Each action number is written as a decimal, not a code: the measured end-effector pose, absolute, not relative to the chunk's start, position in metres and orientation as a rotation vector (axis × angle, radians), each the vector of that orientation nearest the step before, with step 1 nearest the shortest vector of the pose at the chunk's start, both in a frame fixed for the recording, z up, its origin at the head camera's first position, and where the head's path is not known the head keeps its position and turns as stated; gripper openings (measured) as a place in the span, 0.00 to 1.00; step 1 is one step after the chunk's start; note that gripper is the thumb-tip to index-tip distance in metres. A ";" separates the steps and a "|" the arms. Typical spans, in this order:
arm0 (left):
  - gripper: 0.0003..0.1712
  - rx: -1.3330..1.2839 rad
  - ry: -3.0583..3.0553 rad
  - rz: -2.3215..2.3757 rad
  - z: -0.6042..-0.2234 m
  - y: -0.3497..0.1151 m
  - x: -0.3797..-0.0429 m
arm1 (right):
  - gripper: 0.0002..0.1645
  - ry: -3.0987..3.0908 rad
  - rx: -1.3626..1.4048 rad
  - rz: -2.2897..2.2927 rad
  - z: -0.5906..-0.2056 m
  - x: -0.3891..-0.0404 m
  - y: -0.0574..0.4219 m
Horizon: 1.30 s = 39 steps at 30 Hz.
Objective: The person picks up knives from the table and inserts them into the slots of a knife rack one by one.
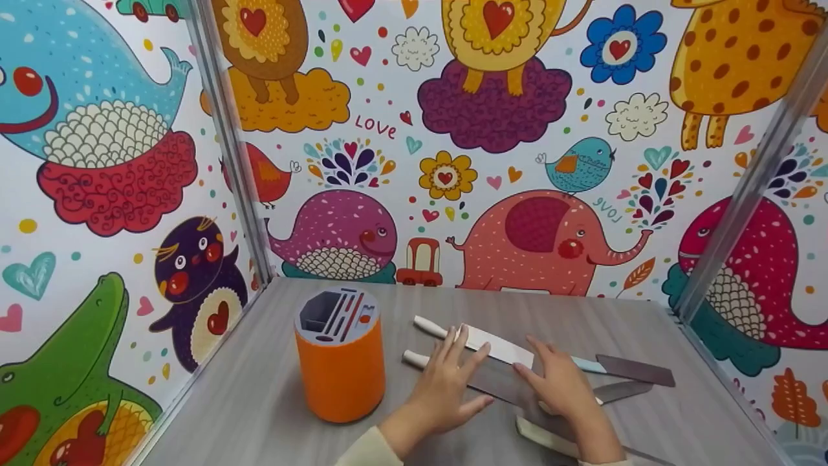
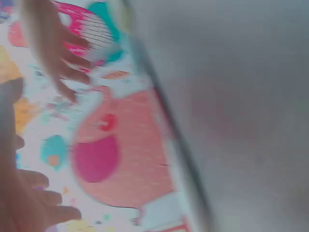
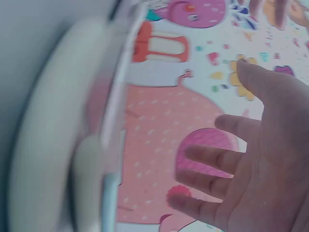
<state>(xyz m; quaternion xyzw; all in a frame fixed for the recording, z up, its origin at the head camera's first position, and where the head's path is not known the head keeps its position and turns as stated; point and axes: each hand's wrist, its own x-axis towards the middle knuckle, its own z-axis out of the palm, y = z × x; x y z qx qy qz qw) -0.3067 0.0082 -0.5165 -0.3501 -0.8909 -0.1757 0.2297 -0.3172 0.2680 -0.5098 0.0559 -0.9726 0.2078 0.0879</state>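
Several knives lie on the table in the head view. My left hand, fingers spread, is over the handle end of a knife with a broad bright blade and a second white-handled knife in front of it. My right hand is over the blade ends, its fingers extended and apart in the right wrist view. Beyond it lie a cleaver with a dark blade and pale blue handle, and a grey-bladed knife. A cream-handled knife is nearest me, partly hidden by my right forearm.
An orange cylindrical knife block stands upright left of my hands, its grey top cut with slots and a larger compartment. Cartoon-printed panels with metal corner posts enclose the back and sides of the grey table.
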 end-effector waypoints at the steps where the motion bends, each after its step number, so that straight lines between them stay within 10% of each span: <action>1: 0.46 -1.008 -2.375 -0.461 -0.510 0.002 -0.300 | 0.51 -2.896 0.182 0.649 -0.507 -0.316 0.266; 9: 0.36 -0.899 -1.678 -0.335 -0.453 -0.099 -0.308 | 0.46 -3.009 0.262 0.843 -0.505 -0.320 0.276; 19: 0.71 -0.497 -1.824 -0.998 -0.497 -0.196 -0.348 | 0.26 -3.181 0.440 1.088 -0.514 -0.319 0.305; 39: 0.68 -0.090 -1.894 -1.377 -0.520 -0.159 -0.346 | 0.22 -3.268 0.701 0.984 -0.531 -0.312 0.280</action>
